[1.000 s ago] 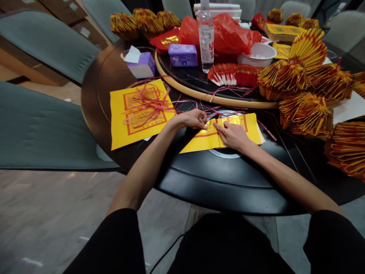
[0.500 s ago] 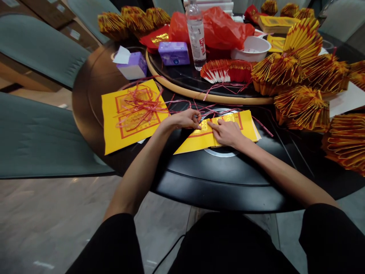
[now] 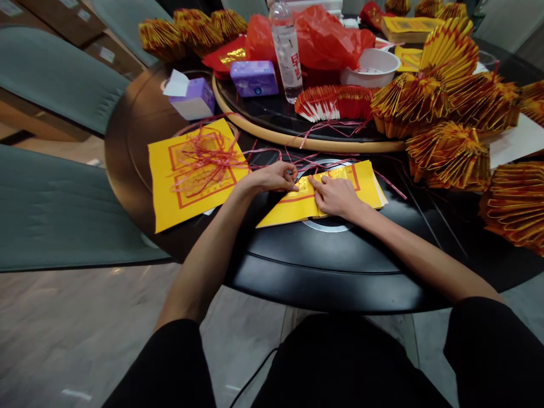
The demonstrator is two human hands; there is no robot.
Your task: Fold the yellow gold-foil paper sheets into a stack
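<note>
A sheet of yellow joss paper point(image 3: 293, 208) with a red frame and gold print lies folded in front of me, on top of more folded sheets. My left hand point(image 3: 277, 177) is closed at the upper left edge of the paper, thumb and fingers pinched together there. My right hand point(image 3: 338, 196) rests on the folded part, its index finger stretched out and pressing down on the print. Pink ribbon strands point(image 3: 306, 161) run behind both hands. To the left, a tangle of pink ribbon point(image 3: 208, 161) covers part of flat yellow sheets point(image 3: 168, 209).
Pleated gold-and-red paper pieces point(image 3: 446, 156) crowd the right side. On the turntable point(image 3: 263, 130) stand a water bottle point(image 3: 287, 54), a purple tissue pack point(image 3: 255, 78), a white bowl point(image 3: 376, 65) and a red plastic bag point(image 3: 331, 34). Another tissue pack point(image 3: 193, 99) sits left.
The view has shifted slightly. Both hands keep almost the same place and pose on the yellow paper.
</note>
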